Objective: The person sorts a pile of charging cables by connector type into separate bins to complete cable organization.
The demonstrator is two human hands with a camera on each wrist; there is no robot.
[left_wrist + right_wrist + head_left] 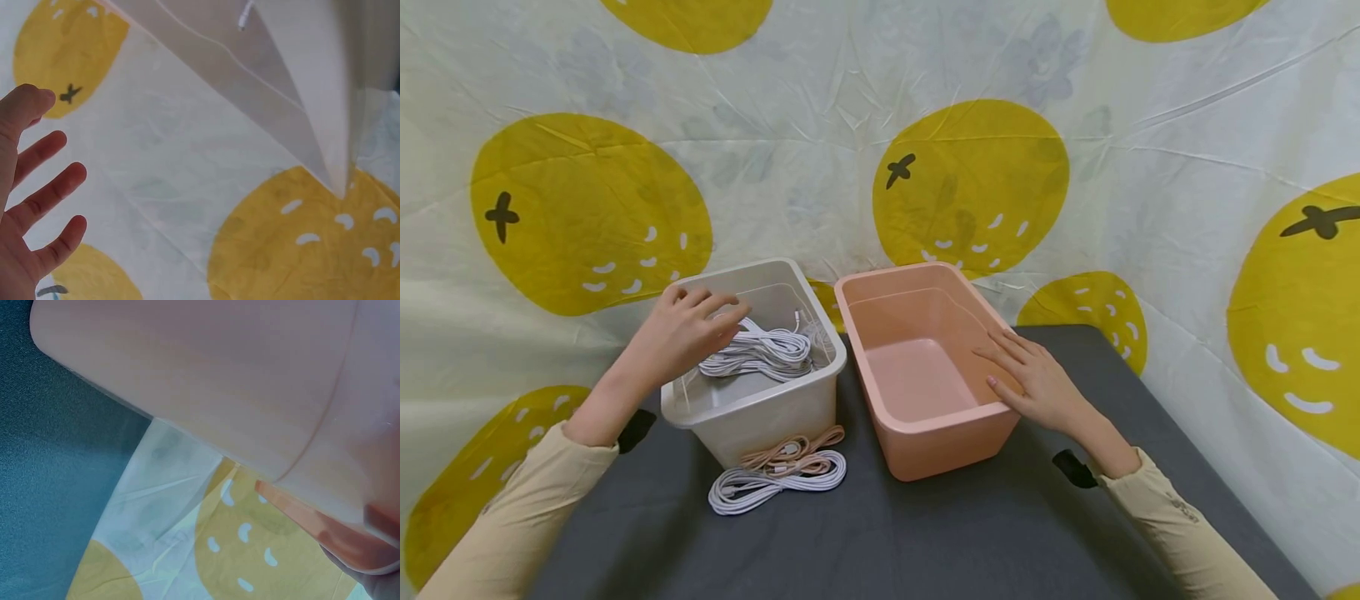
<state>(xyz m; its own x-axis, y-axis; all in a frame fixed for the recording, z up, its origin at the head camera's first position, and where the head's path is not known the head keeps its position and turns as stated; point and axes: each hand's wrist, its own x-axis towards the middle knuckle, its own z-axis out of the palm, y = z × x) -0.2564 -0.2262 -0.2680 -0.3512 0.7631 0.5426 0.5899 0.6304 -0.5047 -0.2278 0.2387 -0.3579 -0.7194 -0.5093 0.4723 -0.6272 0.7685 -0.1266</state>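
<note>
Left hand point(696, 329) spread; right hand point(1041, 383) too, seemingly touching pink bin point(951, 446) — long axis pointing away, leftward.

Toward the far edge of the counter point(887, 550), matt and finely grained, the off-white bin point(775, 417) and peach bin point(943, 450) are smooth, softly glossy plastic; the white cables point(763, 354) look smooth and plastic-coated, the backdrop point(797, 175) creased, faintly shiny sheeting.
</note>
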